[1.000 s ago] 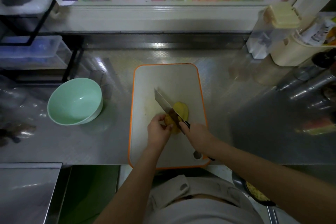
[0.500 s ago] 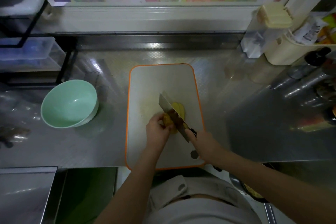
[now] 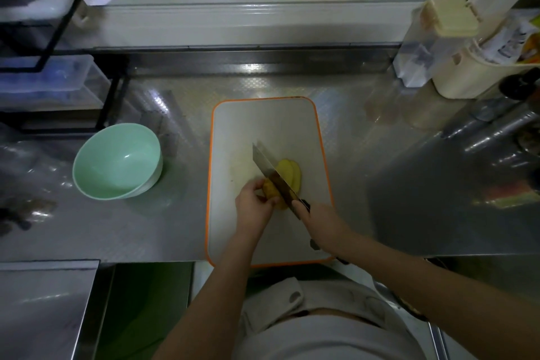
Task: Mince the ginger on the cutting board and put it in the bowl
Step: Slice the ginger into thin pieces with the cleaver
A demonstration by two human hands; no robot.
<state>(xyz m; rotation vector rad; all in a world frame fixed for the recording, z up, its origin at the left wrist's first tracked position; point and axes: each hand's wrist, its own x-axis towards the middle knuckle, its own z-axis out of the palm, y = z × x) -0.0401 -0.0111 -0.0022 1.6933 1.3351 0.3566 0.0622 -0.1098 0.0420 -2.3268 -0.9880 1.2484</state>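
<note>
A white cutting board [image 3: 248, 126] with an orange rim lies on the steel counter. On it sits a yellow piece of ginger [image 3: 271, 191], with cut slices [image 3: 289, 174] lying to the right of the blade. My left hand [image 3: 253, 204] grips the uncut ginger with curled fingers. My right hand [image 3: 320, 221] holds the handle of a cleaver [image 3: 270, 171], whose blade slants down across the ginger. An empty mint-green bowl [image 3: 117, 161] stands left of the board.
A black rack with clear plastic boxes [image 3: 46, 88] stands at the back left. Cream containers [image 3: 450, 47] and bottles [image 3: 496, 123] crowd the back right. The counter's front edge runs just below the board.
The cleaver has shifted slightly along the ginger between cuts, and both hands stay on their grips. The view has drifted a little.
</note>
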